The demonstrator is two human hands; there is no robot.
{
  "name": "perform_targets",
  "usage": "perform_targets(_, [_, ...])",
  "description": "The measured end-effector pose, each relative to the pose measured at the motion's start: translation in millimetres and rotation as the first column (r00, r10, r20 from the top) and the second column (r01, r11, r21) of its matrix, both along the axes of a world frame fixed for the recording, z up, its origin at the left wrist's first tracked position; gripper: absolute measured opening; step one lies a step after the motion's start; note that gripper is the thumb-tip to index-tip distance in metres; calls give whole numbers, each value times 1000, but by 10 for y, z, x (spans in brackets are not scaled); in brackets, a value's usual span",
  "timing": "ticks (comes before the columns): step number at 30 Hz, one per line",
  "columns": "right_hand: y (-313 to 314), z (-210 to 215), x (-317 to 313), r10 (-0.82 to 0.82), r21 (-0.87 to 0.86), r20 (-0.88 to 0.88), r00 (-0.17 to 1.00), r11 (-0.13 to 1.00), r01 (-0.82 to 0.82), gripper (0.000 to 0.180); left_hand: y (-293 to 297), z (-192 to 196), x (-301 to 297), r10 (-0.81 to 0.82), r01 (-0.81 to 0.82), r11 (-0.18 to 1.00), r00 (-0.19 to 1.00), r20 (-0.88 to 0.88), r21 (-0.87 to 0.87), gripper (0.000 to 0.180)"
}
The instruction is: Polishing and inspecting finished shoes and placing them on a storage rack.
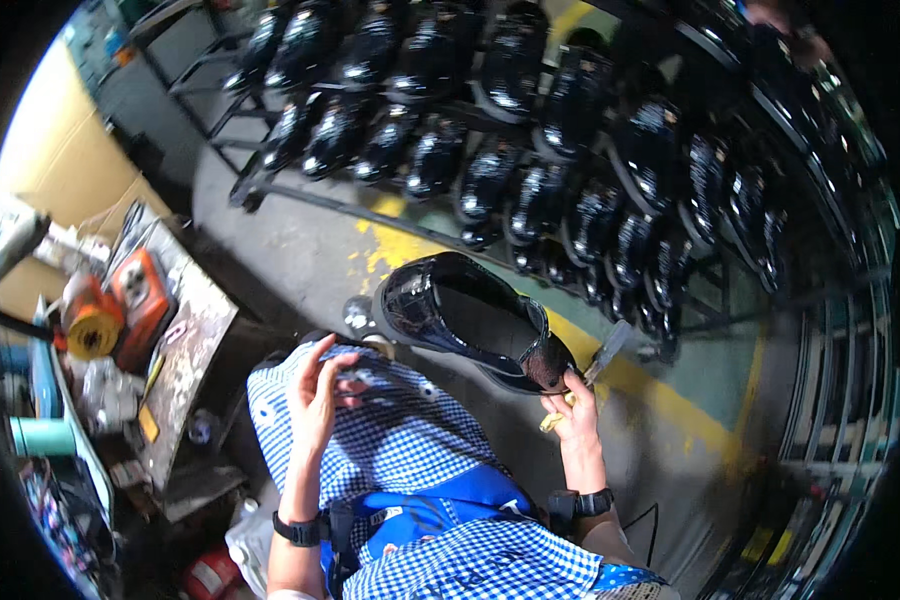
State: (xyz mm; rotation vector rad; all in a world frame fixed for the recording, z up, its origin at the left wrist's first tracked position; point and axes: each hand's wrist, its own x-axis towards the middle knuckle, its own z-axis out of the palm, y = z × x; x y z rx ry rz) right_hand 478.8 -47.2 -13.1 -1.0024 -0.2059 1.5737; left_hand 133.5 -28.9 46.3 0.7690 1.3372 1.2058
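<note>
Glossy black boot (465, 320) at centre, lying on the lap over a blue-and-white checked apron (410, 450). Long axis running upper left to lower right: toe end toward upper left, heel end toward lower right, opening turned up toward the camera. One boot in hand, counted.

Right hand (573, 412) at the heel end, fingers closed on the boot's back edge; also clamped around a tool with a yellowish handle (553, 420) and a grey blade (607, 352) that sticks up and right past the heel. Exact kind of tool: cannot tell.

Left hand (315, 392) raised just left of the boot, apart from it, fingers loosely curled, holding nothing visible. Dark wristband on each forearm, two in all.

Beyond the boot, rack (270, 190) of like glossy black boots (530, 200) in roughly three tiers, well over twenty, too crowded and bent by the lens for an exact count. Yellow floor line (660, 395) under the heel end.

Far left, cluttered workbench (195, 340) with one orange box (138, 292) and one yellow tape roll (92, 330)
</note>
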Motion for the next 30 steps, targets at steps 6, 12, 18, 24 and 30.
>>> perform_targets(6, [133,237,-381,167,40,278,946,982,-185,45,-43,260,-284,-78,150,981,887,455,-123,61])
perform_targets(12, [180,313,-516,367,117,416,832,886,-449,70,-135,291,-363,61,-84,996,891,450,32,39])
perform_targets(18, [268,293,-579,393,190,456,799,834,-519,84,-226,274,-390,100,-138,988,913,396,70,32])
perform_targets(24, [313,406,-550,376,210,612,695,771,-602,90,-202,279,-356,147,-143,989,897,417,-39,32])
perform_targets(30, [139,145,-228,251,230,484,838,888,-399,69,-113,280,-146,-21,12,1000,909,416,25,48])
